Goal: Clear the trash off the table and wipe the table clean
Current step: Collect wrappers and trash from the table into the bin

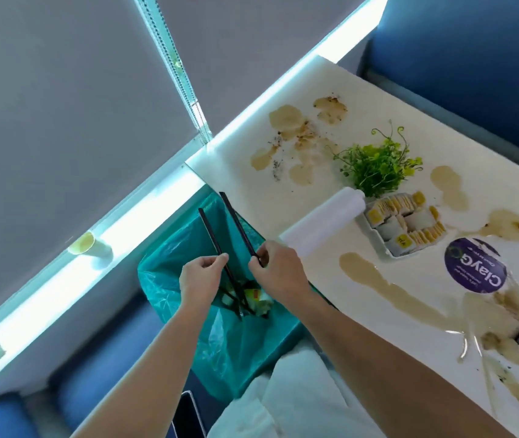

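- Cup: stands on the lit sill at far left, well apart from both hands.
- Bag: teal liner of a bin beside the table's left edge, directly under both hands; trash lies at its bottom.
- Left hand: over the bag, thumb and forefinger pinching the left chopstick near its middle. The stick's far end rises up and left of the hand, and its near end dips into the bag among the trash.
- Right chopstick: roughly parallel to the first, just right of it and apart from it.
- Right hand: at the table's left edge, fingertips pinching the near end of the right chopstick, which slants away far-left over the bag.
- Roll: white, lying on the table just beyond the right hand.
- Stains: brown patches spread over the tabletop.
- Plant: green sprigs, beyond the roll.
- Tray: holds sachets, right of the roll.
- Sticker: round, purple, right of the tray.
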The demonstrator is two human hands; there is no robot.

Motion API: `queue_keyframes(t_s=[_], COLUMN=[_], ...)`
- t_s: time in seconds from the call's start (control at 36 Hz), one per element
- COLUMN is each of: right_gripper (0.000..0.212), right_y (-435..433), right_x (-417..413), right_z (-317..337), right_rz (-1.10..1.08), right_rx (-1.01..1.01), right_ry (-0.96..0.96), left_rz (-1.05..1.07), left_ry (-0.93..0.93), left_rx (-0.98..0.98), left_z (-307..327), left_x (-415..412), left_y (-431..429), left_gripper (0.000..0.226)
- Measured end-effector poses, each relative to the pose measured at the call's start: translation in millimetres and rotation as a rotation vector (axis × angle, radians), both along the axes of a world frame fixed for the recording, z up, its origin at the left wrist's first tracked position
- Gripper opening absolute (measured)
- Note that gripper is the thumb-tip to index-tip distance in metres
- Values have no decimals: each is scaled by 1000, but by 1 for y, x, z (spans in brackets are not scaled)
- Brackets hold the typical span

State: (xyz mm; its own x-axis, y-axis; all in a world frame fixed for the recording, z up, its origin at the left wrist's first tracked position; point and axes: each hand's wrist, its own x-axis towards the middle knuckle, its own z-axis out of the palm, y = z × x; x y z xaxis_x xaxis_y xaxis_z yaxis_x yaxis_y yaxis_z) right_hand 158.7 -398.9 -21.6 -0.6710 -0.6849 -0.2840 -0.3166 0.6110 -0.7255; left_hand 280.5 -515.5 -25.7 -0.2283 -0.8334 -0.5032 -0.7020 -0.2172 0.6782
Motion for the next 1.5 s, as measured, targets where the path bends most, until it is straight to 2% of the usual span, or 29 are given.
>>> queue_keyframes(t_s=[0.22,0.36,0.53,0.61,0.69,0.75,0.89,1.0,1.11,1.19,1.31,1.5], right_gripper=[19,19,18,27,44,47,51,35,17,10,12,13], right_y=[-25,-31,-37,-37,-32,-28,-17,-1,22,47,79,144], right_x=[26,30,29,27,28,27,24,22,14,4,-11,-42], right_z=[-29,-45,-61,-65,-66,-65,-57,-48,-40,-29,-19,-9], right_rz=[78,11,-100,-22,55,74,74,39,3,-85,-224,-463], right_rx=[141,252,297,367,424,435,340,175,22,-68,-161,-192], right_ry=[-124,-184,-300,-345,-325,-312,-326,-287,-153,-101,-79,-30], left_rz=[30,10,11,-28,-57,-65,-79,-67,-85,-156,-275,-512], left_ry=[-65,-122,-163,-194,-227,-227,-166,-62,41,102,136,179], left_rx=[113,145,176,211,217,191,90,-13,-71,-87,-67,-50], left_z=[-38,-57,-75,-80,-82,-84,-73,-47,-24,-11,3,20], left_x=[33,40,45,44,47,49,43,23,-1,-24,-60,-116], left_y=[-23,-31,-41,-43,-42,-41,-32,-19,-3,15,40,97], left_gripper=[22,31,32,35,37,36,38,31,22,21,22,18])
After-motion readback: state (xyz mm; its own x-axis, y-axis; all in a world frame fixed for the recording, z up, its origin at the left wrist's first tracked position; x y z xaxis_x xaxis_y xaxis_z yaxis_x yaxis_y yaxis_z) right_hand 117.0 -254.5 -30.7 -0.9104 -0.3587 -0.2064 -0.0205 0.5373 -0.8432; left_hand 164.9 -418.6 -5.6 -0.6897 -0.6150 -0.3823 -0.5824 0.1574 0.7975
